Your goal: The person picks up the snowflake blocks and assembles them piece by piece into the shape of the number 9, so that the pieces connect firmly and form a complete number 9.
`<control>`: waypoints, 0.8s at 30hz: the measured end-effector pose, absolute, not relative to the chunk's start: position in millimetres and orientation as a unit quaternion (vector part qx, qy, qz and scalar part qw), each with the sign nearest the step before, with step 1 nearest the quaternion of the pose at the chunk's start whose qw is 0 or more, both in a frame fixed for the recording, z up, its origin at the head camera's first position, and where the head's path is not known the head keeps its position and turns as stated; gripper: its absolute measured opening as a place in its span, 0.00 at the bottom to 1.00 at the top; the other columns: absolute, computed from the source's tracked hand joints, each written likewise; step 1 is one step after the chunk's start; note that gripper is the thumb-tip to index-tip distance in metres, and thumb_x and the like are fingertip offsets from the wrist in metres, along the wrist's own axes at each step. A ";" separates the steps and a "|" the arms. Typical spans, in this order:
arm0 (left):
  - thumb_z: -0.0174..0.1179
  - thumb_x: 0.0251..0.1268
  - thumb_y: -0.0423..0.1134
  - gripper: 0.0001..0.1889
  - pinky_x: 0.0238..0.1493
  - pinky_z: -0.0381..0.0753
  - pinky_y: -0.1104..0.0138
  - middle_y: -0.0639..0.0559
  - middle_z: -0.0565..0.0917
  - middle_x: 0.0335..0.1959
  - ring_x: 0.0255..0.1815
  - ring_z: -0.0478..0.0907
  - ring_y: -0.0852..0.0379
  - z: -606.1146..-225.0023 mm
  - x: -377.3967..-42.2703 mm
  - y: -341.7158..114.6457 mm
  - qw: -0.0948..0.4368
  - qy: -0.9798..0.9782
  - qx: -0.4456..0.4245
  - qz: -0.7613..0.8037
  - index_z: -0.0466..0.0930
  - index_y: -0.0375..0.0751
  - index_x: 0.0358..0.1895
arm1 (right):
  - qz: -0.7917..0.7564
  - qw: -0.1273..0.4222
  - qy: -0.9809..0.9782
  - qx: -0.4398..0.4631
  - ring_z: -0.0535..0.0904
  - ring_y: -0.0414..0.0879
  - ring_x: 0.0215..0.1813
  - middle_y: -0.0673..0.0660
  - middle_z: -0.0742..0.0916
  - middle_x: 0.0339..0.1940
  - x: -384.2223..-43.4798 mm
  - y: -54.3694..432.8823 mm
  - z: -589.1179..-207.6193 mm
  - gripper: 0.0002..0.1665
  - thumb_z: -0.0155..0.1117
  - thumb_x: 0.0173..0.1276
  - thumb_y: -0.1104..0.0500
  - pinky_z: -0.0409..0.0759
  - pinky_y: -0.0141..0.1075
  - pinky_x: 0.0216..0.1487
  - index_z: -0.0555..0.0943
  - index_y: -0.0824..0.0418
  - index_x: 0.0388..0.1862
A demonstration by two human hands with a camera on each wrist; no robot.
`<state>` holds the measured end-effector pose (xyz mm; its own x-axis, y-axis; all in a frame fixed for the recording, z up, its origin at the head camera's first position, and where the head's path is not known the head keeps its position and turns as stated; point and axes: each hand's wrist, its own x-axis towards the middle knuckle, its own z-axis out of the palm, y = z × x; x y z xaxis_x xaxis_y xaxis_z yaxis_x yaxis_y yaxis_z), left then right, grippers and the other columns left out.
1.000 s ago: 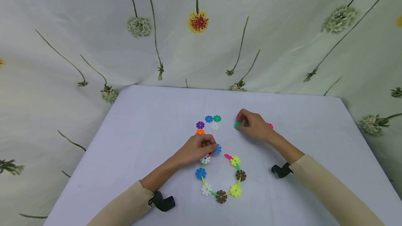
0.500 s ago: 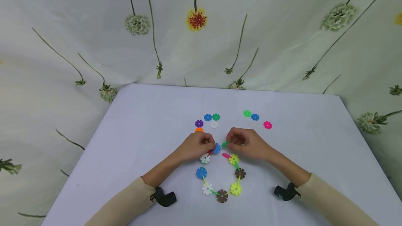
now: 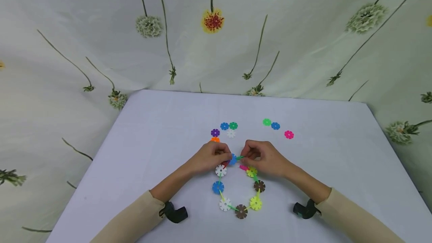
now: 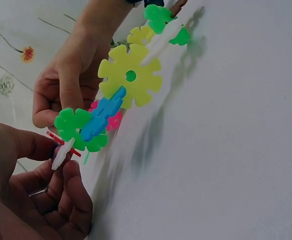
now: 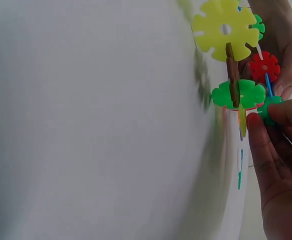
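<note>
A chain of notched plastic snowflake discs forms a ring with a gap at its upper right, in the head view. My left hand (image 3: 212, 157) pinches the ring's upper left end, around the red disc (image 5: 265, 67) and the blue disc (image 3: 233, 159). Thumb and fingers of my right hand (image 3: 264, 157) pinch a green disc (image 5: 271, 111), its edge right at the blue disc's rim. Just below the right fingertips lies the ring's other end, a pink disc (image 3: 243, 168) joined to a yellow disc (image 3: 251, 171).
Loose discs lie farther back on the white table (image 3: 162, 123): a purple disc (image 3: 215, 132), an orange disc (image 3: 215, 139) and several others left of centre. A pink disc (image 3: 288, 134) and a light green disc (image 3: 267, 122) lie to the right. Flower-printed cloth (image 3: 303, 48) hangs behind.
My right hand has brought the green disc from the back right down and left to the blue disc, and now its edge meets it. My left hand has kept its hold.
</note>
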<state>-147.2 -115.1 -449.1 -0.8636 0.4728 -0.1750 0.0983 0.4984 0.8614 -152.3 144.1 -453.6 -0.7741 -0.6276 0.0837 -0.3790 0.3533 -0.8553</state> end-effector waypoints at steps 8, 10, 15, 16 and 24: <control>0.62 0.77 0.43 0.09 0.34 0.76 0.71 0.57 0.83 0.25 0.27 0.77 0.61 -450.7 -147.1 -118.5 0.203 0.852 0.181 0.448 0.88 0.45 0.39 | -0.443 0.112 0.841 -0.290 0.86 0.40 0.42 0.46 0.89 0.39 -154.2 152.3 -450.4 0.07 0.74 0.72 0.60 0.87 0.32 0.48 0.84 0.49 0.43; 0.62 0.76 0.44 0.09 0.33 0.74 0.72 0.58 0.82 0.23 0.26 0.77 0.62 -450.9 -147.4 -118.4 0.201 0.860 0.184 0.433 0.88 0.46 0.39 | -0.432 0.103 0.850 -0.284 0.84 0.41 0.41 0.45 0.88 0.37 -155.3 154.7 -451.1 0.07 0.74 0.72 0.60 0.84 0.32 0.45 0.85 0.48 0.43; 0.64 0.74 0.44 0.08 0.31 0.73 0.71 0.58 0.82 0.22 0.25 0.77 0.62 -450.3 -147.7 -115.9 0.198 0.871 0.188 0.409 0.89 0.46 0.38 | -0.431 0.101 0.852 -0.279 0.83 0.41 0.40 0.45 0.88 0.36 -155.3 157.5 -454.0 0.05 0.73 0.73 0.58 0.82 0.31 0.43 0.86 0.48 0.44; 0.64 0.74 0.45 0.09 0.31 0.74 0.71 0.58 0.82 0.22 0.25 0.77 0.62 -450.7 -147.6 -115.3 0.199 0.872 0.187 0.407 0.89 0.46 0.38 | -0.435 0.104 0.849 -0.282 0.83 0.40 0.41 0.45 0.89 0.36 -154.6 157.1 -454.9 0.05 0.73 0.73 0.58 0.82 0.32 0.44 0.86 0.49 0.44; 0.63 0.77 0.45 0.09 0.31 0.74 0.72 0.57 0.82 0.23 0.25 0.77 0.61 -453.0 -148.7 -113.5 0.201 0.868 0.185 0.416 0.89 0.46 0.38 | -0.452 0.115 0.824 -0.320 0.87 0.38 0.42 0.45 0.91 0.40 -151.3 151.5 -459.6 0.06 0.75 0.72 0.59 0.88 0.32 0.49 0.87 0.49 0.44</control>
